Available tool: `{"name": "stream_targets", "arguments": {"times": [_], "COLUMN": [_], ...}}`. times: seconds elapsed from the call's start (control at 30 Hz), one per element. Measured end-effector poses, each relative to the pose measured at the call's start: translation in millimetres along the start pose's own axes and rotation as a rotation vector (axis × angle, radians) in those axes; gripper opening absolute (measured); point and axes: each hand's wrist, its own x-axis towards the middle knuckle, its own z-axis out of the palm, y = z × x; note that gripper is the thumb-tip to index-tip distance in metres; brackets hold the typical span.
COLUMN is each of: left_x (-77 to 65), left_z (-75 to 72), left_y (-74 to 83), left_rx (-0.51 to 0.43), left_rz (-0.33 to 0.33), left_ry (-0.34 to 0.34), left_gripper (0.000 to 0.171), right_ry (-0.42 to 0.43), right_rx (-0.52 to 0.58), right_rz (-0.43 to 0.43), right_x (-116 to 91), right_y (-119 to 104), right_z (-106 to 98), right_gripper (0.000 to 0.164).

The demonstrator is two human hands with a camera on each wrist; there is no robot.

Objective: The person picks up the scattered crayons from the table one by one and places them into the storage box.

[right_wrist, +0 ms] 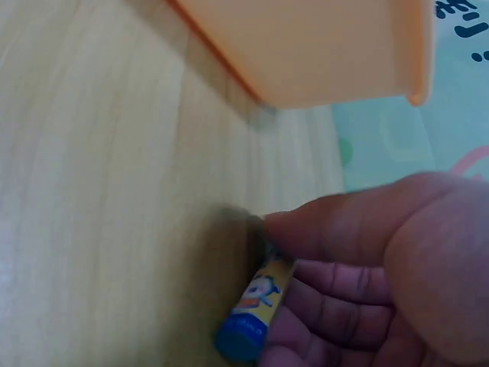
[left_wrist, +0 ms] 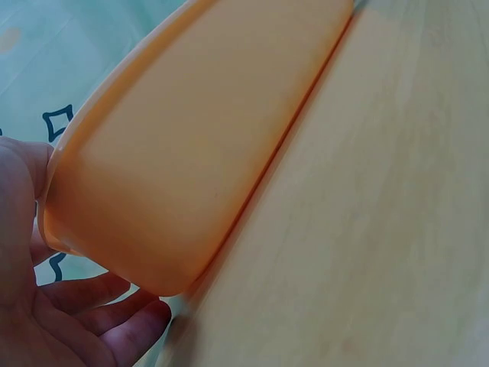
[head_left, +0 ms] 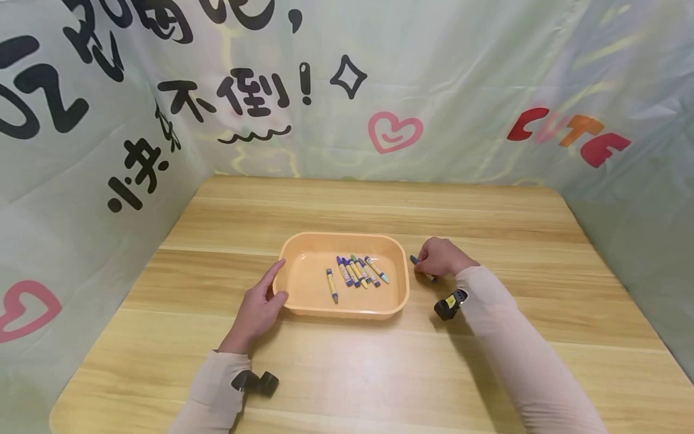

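A shallow orange plastic tray (head_left: 343, 310) stands on the table. My left hand (head_left: 259, 310) grips its left end, thumb at the rim and fingers around the outer wall in the left wrist view. Several crayons (head_left: 358, 271) lie inside, most of them bunched right of the middle; one crayon (head_left: 332, 286) lies apart to their left. Just beyond the tray's right end, my right hand (head_left: 443, 258) pinches a crayon with a dark tip. Its yellow wrapper (right_wrist: 258, 298) with a cartoon print and blue end shows in the right wrist view, close over the tabletop.
The wooden table (head_left: 352, 374) has rounded corners. Printed cloth (head_left: 461, 72) with lettering and hearts hangs behind it and at both sides. A small black camera (head_left: 450, 304) sits at the right wrist, and another camera (head_left: 257, 383) at the left.
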Motion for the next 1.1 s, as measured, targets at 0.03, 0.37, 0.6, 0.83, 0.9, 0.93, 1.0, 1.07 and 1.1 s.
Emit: {"name": "stream_targets", "arguments": {"times": [0.03, 0.37, 0.6, 0.83, 0.9, 0.93, 1.0, 1.07, 1.1], "left_x": [0.2, 0.2, -0.5, -0.7, -0.1, 0.1, 0.5, 0.8, 0.8], "left_z": [0.0, 0.9, -0.5, -1.1, -1.1, -1.1, -1.0, -0.9, -1.1], "left_y": [0.1, 1.5, 2.5, 3.3, 3.6, 3.7, 3.4, 2.6, 2.4], "left_rx": [0.002, -0.008, 0.004, 0.017, 0.022, 0.02, 0.02, 0.019, 0.02], "left_rz": [-0.001, -0.019, -0.028, -0.018, -0.01, -0.009, -0.006, -0.005, -0.005], "left_ry": [-0.001, -0.006, -0.011, -0.012, -0.012, -0.012, -0.011, -0.01, -0.011], "left_gripper": [0.064, 0.064, 0.064, 0.064, 0.064, 0.064, 0.064, 0.064, 0.064], "right_ry": [0.003, 0.127, 0.168, 0.187, 0.19, 0.193, 0.192, 0.185, 0.179], "right_rx": [0.018, 0.077, 0.088, 0.071, 0.056, 0.047, 0.034, 0.031, 0.034], "right_rz": [-0.004, -0.126, -0.168, -0.196, -0.198, -0.201, -0.212, -0.226, -0.232], "right_x": [0, 1, -3, -7, -8, -7, -6, -5, -5], "right_y": [0, -9, -26, -44, -49, -52, -58, -65, -68], "right_z": [-1, -8, -16, -25, -27, -28, -29, -29, -29], "right_gripper": [0.015, 0.014, 0.018, 0.019, 0.018, 0.018, 0.017, 0.016, 0.015]}}
